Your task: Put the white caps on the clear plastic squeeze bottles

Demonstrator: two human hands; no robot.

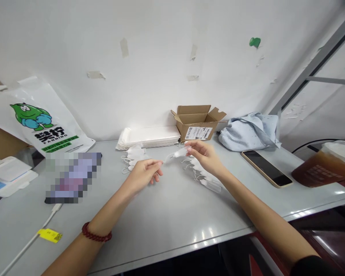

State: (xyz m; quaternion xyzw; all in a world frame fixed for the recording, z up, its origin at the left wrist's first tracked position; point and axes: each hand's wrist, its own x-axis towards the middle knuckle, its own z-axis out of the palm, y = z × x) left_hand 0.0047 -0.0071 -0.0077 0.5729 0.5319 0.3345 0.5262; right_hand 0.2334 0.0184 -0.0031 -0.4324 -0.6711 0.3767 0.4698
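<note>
My right hand pinches a small, whitish, translucent pouch-like piece between thumb and fingertips, above the table. From its left end a thin white string runs to my left hand, whose thumb and forefinger are closed on it. Under my right hand lies a row of similar white pieces with string loops, partly hidden by the hand. Another small group of such pieces lies behind my left hand, their strings pointing left.
Against the wall stand a stack of flat white packs and an open cardboard box. To the right are a light blue cloth bag, a phone and a drink cup. A blurred-out device with a cable and a white bag are left.
</note>
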